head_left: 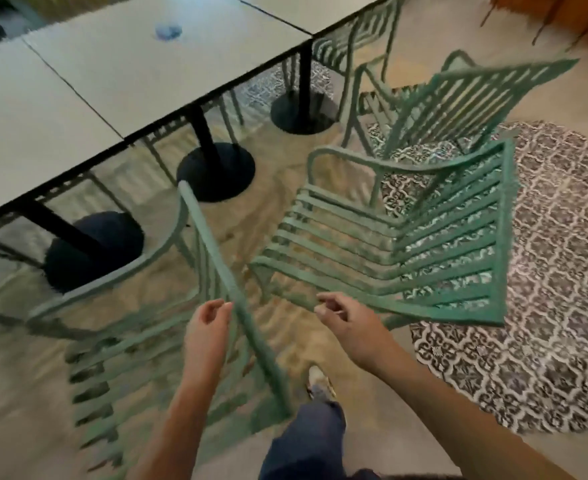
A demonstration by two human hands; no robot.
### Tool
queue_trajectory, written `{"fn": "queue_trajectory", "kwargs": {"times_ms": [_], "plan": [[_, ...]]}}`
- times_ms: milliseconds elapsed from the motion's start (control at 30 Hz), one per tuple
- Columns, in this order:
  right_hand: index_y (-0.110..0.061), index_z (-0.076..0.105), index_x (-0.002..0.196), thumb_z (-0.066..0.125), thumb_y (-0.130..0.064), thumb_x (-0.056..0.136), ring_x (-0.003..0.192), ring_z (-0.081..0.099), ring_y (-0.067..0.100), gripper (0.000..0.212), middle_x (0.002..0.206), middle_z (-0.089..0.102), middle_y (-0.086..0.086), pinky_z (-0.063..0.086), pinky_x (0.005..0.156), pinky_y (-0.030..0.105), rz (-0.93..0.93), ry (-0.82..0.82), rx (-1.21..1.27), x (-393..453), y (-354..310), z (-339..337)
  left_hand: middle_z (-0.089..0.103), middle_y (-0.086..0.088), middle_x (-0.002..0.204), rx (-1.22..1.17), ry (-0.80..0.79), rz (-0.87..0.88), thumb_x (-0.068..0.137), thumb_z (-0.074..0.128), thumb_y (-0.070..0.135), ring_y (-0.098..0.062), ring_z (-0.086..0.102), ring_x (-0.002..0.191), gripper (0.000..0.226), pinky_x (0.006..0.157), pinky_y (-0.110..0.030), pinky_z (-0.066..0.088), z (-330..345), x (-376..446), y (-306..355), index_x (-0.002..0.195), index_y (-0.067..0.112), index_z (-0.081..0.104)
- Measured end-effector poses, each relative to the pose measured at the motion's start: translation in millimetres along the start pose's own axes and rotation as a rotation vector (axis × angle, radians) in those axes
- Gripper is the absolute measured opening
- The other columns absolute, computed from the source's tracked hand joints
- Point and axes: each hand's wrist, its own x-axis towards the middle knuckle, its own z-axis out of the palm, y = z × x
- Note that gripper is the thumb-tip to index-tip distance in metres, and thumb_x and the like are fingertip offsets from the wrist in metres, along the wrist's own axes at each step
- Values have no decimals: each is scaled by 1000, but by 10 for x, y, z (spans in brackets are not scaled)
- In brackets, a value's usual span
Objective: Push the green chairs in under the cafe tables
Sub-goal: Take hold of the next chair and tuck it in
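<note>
Head view, looking down along a row of cafe tables [119,74] on black pedestal bases [216,171]. No brand, label or writing can be read on anything here. A small bluish blot [167,31] on one tabletop is too smeared to identify.

My left hand [207,327] sits just beside the top rail of the nearest green chair [230,292], fingers loosely curled; whether they touch the rail or hold it I cannot tell, because motion blur softens the edge. My right hand [341,318] has its fingertips curled at the near armrest of the second green chair [389,244], pinching or just meeting the bar; the blur leaves that uncertain too.

The nearest chair stands at lower left, its seat toward the tables, its lower slats streaked. The second chair stands to the right, turned away from the tables, partly on a patterned rug [545,289]. A third green chair [458,102] stands beyond it, and a fourth [361,36] is tucked against the far table, cut off by the tabletop.

My trouser leg [306,441] and a shoe [320,379] show at the bottom edge.
</note>
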Motion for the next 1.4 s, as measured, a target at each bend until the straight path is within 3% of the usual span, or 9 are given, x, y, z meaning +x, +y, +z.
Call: {"fn": "queue_trajectory", "kwargs": {"times_ms": [167,367,467,600,800,933,1033,1200,1400], "plan": [[-19,51,133,52,-33,96,107,55,11,40,118,57,-3,38,82,19,-169,-245,-279,828,-460,64,63,-3,110,106,117,-49,92,61,27,-16,59,98,30,84,-33,49,59,162,-97,119,14,59],[-25,40,142,52,-41,94,131,38,16,52,141,44,-3,34,108,30,-697,-465,-755,1667,-1001,311,61,8,117,5,154,-258,76,58,60,-10,59,104,50,93,-40,51,177,25,-194,115,29,58],[-21,40,144,52,-48,92,140,29,20,60,147,40,2,25,117,35,-1016,-602,-950,2078,-1229,478,56,18,113,140,224,-257,85,58,52,-11,58,106,34,92,-33,48,319,-87,-178,115,37,53],[-25,43,141,46,-64,86,146,16,16,68,149,39,-1,10,121,41,-1282,-852,-1088,2659,-1474,748,51,13,126,467,242,-296,84,44,66,-13,50,116,55,96,-33,42,456,-161,-129,131,35,45],[-33,56,129,38,-84,76,136,37,8,76,134,56,-11,2,119,35,-1496,-1110,-1262,3234,-1640,1108,48,7,132,501,304,-486,89,38,61,-18,47,121,55,96,-32,37,804,-125,26,136,32,40],[-34,61,123,42,-85,72,124,52,10,75,127,61,-12,26,113,34,-1572,-1195,-1312,3292,-1817,1203,50,5,132,357,371,-683,84,27,68,-21,49,119,63,94,-35,42,1010,-80,51,134,32,42],[-36,63,118,35,-88,71,110,59,12,75,117,64,-14,42,96,31,-1577,-1212,-1371,3308,-1833,1217,54,2,126,413,383,-755,92,36,59,-25,52,116,47,90,-37,44,1084,-61,0,128,29,42],[-32,67,99,10,-97,62,96,63,15,95,99,68,-10,47,85,32,-1615,-1150,-1270,3373,-1726,1220,62,2,114,444,392,-729,92,36,60,-27,59,106,41,84,-40,48,1100,-87,-68,118,28,45],[-33,65,109,20,-92,67,108,59,11,85,111,66,-12,42,97,31,-1622,-1162,-1297,3318,-1723,1189,63,1,115,530,398,-671,93,36,60,-27,61,105,44,83,-38,47,1040,-163,-66,124,30,45]]}}
